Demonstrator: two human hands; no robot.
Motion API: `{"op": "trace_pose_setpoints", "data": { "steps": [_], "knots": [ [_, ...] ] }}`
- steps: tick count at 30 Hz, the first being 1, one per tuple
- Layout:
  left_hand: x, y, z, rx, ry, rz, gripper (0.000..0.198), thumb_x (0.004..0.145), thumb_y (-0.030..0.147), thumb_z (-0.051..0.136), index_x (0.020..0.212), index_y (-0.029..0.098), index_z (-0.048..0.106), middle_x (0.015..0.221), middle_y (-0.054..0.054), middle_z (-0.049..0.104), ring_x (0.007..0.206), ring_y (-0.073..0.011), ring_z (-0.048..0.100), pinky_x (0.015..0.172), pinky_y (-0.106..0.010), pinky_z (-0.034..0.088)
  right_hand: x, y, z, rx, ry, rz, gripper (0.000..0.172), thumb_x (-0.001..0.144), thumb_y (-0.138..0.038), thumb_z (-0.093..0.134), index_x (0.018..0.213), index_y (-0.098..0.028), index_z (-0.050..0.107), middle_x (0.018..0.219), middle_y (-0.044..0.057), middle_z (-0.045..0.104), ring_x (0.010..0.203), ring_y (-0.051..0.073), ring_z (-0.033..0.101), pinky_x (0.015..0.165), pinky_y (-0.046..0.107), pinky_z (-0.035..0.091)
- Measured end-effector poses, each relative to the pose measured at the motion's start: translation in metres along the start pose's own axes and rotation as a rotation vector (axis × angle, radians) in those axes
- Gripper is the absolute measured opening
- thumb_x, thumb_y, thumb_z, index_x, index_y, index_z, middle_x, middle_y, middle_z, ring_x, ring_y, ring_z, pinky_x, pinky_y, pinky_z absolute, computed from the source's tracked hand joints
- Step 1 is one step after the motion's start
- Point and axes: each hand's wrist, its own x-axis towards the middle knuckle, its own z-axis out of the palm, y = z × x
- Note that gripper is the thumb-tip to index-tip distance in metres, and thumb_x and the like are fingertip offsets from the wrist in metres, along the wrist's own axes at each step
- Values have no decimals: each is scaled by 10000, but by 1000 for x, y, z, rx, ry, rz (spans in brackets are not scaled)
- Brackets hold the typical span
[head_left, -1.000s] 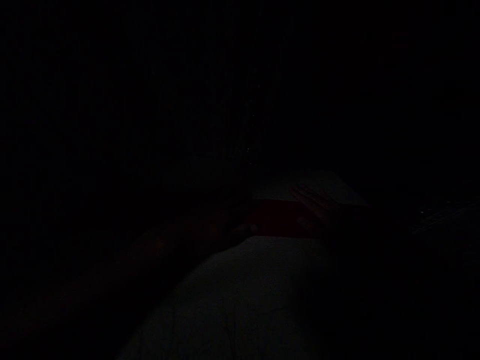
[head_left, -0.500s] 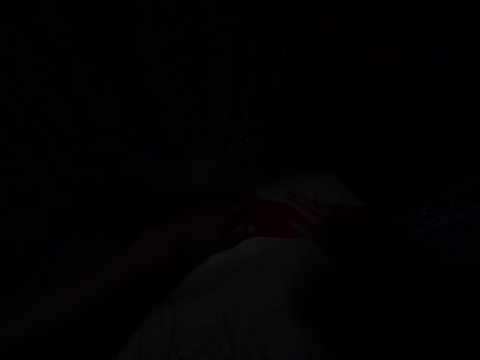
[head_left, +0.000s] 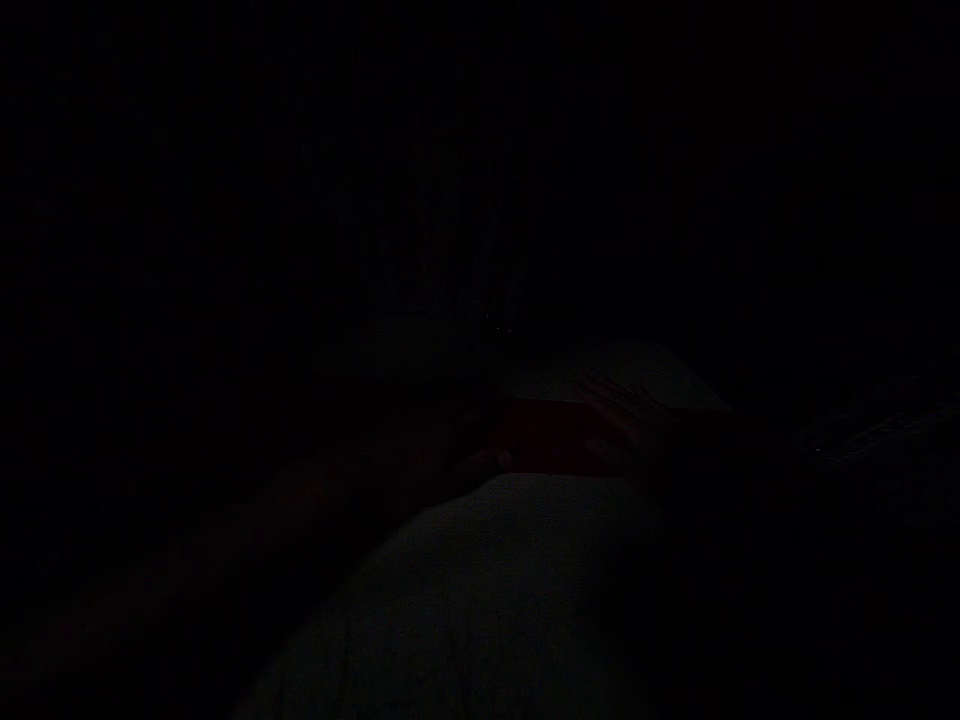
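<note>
Nearest, at the bottom centre of the frame, spreads one pale surface [head_left: 480, 590], matte and faintly grained, with dark, thin, wavering streaks along its lower part. One bare forearm [head_left: 285, 510] rises diagonally from the lower left, its outline soft in the very dim light. At the centre are two hands and one red piece. The red piece [head_left: 551, 437] is a flat-looking band with nearly straight, roughly parallel upper and lower edges; it lies across the pale surface, between the hands, and its material cannot be told. The left hand [head_left: 457, 450] covers the band's left end, the thumb resting near its lower edge; the other fingers are lost in shadow, so whether this hand grips or merely rests cannot be told. The right hand [head_left: 630, 420], right of centre, lies over the band with its fingers straightened and slanting toward the upper left, the thumb set apart below. Beyond the hands, the pale surface continues to a sloping right edge. At the right margin run faint glinting streaks [head_left: 862, 435]; farther up, near centre, a few tiny bright specks [head_left: 499, 329] show, too small to identify or count.
</note>
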Motion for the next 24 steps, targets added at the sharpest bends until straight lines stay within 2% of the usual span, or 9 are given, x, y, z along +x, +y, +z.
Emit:
{"op": "trace_pose_setpoints", "data": {
  "steps": [6, 10, 13, 17, 22, 24],
  "knots": [
    [-2, -2, 6, -25, 108, 61, 701, 1001, 716, 348, 1600, 352, 351, 1643, -27, 344, 1449, -379, 382, 1130, -562, 363, 1, 2, 2, 9, -32, 9, 659, 1002, -547, 376, 1568, -209, 400, 1605, 110, 379, 1509, 327, 321, 1227, 659, 208],
    [-3, -3, 4, -24, 110, 81, 731, 991, 742, 313, 1599, 339, 359, 1655, -31, 318, 1475, -382, 337, 1151, -546, 319, 0, -2, -2, 4, -9, 16, 671, 1006, -543, 368, 1588, -210, 358, 1637, 110, 314, 1533, 316, 264, 1241, 649, 169],
    [-2, -3, 3, -25, 102, 85, 725, 994, 737, 311, 1605, 349, 340, 1657, -25, 313, 1468, -373, 354, 1138, -538, 338, -2, -9, -9, 12, -30, -9, 634, 1022, -525, 355, 1578, -222, 379, 1625, 100, 346, 1521, 302, 298, 1243, 635, 189],
    [-2, -3, 2, -24, 90, 85, 785, 980, 749, 319, 1617, 290, 330, 1660, -44, 305, 1477, -392, 330, 1155, -550, 318, -4, -15, -17, 10, -22, -3, 636, 1037, -491, 330, 1596, -188, 343, 1646, 126, 285, 1535, 314, 256, 1234, 649, 193],
    [-1, -3, 2, -44, 84, 51, 815, 963, 754, 361, 1625, 280, 313, 1639, -67, 349, 1425, -398, 413, 1098, -531, 401, -4, -16, -20, 11, -53, -18, 620, 1035, -492, 347, 1570, -182, 396, 1613, 134, 353, 1510, 324, 318, 1222, 661, 214],
    [-1, -3, 2, -47, 80, 48, 827, 953, 757, 384, 1620, 272, 329, 1637, -67, 353, 1416, -403, 425, 1096, -535, 405, -4, -17, -21, 5, -47, -14, 622, 1035, -481, 346, 1570, -167, 391, 1622, 137, 332, 1520, 319, 295, 1229, 652, 209]
  ]
}}
